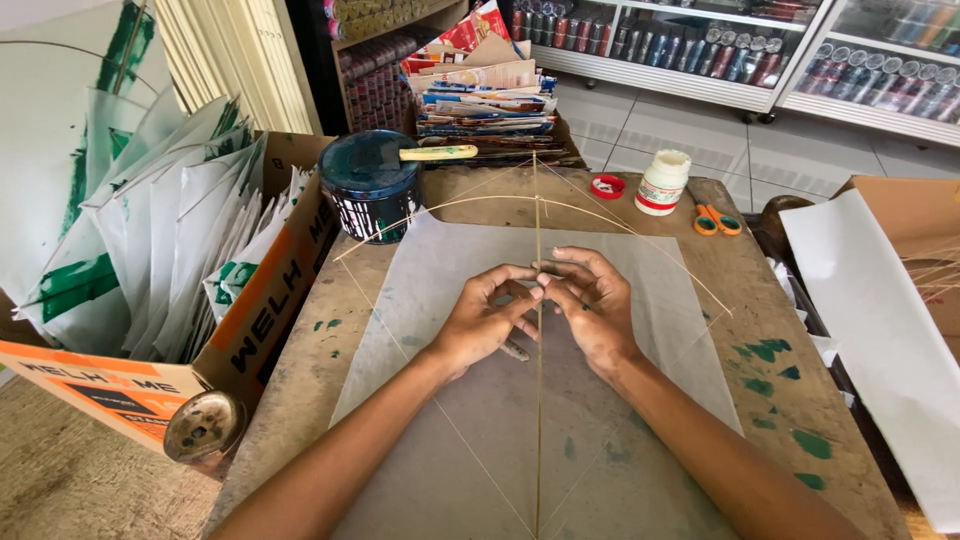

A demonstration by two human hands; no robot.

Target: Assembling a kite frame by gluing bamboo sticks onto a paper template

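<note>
From the head camera, the upright bamboo spine (538,330) is pinched by fingers of the left hand (487,320) and right hand (592,305), over translucent paper (640,330) on the surface (790,400). Fixing the spine seems underway; steady alignment is called for.

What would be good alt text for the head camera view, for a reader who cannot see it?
Two bare hands, the left hand and right hand, pinch a thin upright stick of a kite frame lying on a pale paper sheet on a worn table. A dark paint can, a white bottle and orange scissors stand behind.
</note>
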